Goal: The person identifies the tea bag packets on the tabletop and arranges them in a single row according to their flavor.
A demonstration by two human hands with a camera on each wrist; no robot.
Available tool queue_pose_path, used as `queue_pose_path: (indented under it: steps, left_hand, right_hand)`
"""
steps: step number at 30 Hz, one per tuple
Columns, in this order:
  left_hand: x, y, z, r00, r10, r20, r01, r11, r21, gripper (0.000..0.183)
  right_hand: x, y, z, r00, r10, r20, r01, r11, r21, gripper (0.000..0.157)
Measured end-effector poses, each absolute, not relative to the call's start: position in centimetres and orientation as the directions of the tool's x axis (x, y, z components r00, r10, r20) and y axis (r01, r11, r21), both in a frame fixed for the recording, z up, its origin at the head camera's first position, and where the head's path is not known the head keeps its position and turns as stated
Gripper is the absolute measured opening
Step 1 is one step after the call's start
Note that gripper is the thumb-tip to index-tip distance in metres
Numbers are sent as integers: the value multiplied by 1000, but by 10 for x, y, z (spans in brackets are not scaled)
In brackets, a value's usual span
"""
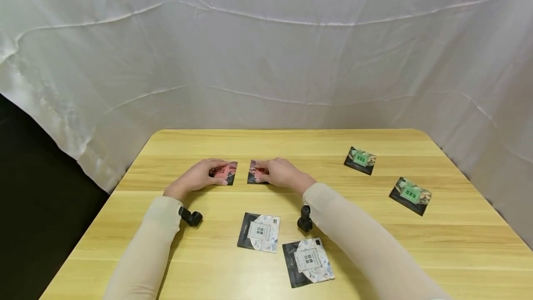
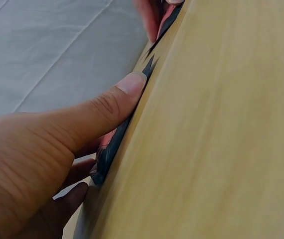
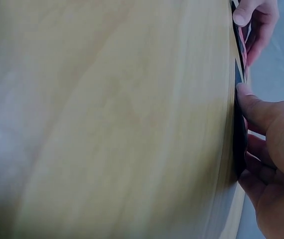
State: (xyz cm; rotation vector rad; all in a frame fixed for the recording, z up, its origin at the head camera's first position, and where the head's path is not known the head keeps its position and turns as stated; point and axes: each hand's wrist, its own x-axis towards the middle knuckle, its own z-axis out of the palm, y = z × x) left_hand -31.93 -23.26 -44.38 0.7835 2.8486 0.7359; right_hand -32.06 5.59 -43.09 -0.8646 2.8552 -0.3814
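Observation:
In the head view my left hand (image 1: 202,174) grips a flat black-and-red sachet (image 1: 224,173) on the table, thumb along its near edge. Up close, in the left wrist view, the thumb of that hand (image 2: 57,134) lies on the dark edge of the sachet (image 2: 113,147), with the fingers partly hidden behind. A second red sachet (image 1: 252,177) is held by my right hand (image 1: 283,173), which covers its right part. The right wrist view has this hand (image 3: 276,144) with its thumb and fingers about the black sachet edge (image 3: 239,134). A narrow gap separates the two sachets.
Two white-and-black sachets, one nearer the middle (image 1: 259,232) and one closer to me (image 1: 309,262), lie between my forearms. On the right are two green-and-black sachets, one farther back (image 1: 360,160) and one nearer (image 1: 411,196). A pale curtain (image 1: 266,59) hangs behind the wooden table (image 1: 216,272).

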Motion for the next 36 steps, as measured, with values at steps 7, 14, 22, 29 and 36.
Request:
queue_pose_path:
  steps: [7,14,22,29,36]
  left_hand:
    - [-316,-231,-443,-873,487,22,436,760,481,75]
    - [-316,-228,-441,-884,468,22,421,774,473,74]
    - [-316,-226,-443,-886,463,31,423,780,462,76]
    - [-316,-228,-445,-881,471,58,439,765,471,74]
    - [-316,-229,-445,-881,469,54,436,764,476,74]
  right_hand:
    - [-320,48,-432,-824,-565,-48,-529,797,-290,55]
    - [-320,40,-431,-818,-574,-39,-544,793,-275,55]
    - [-322,32,-432,-804,-594,-34,-568,783,-253,58]
    - [-320,22,-431,-784,-621,-31,-598,767,-234,55]
    - [-320,17,-429,-784,-619,-47,-598,772,-215,54]
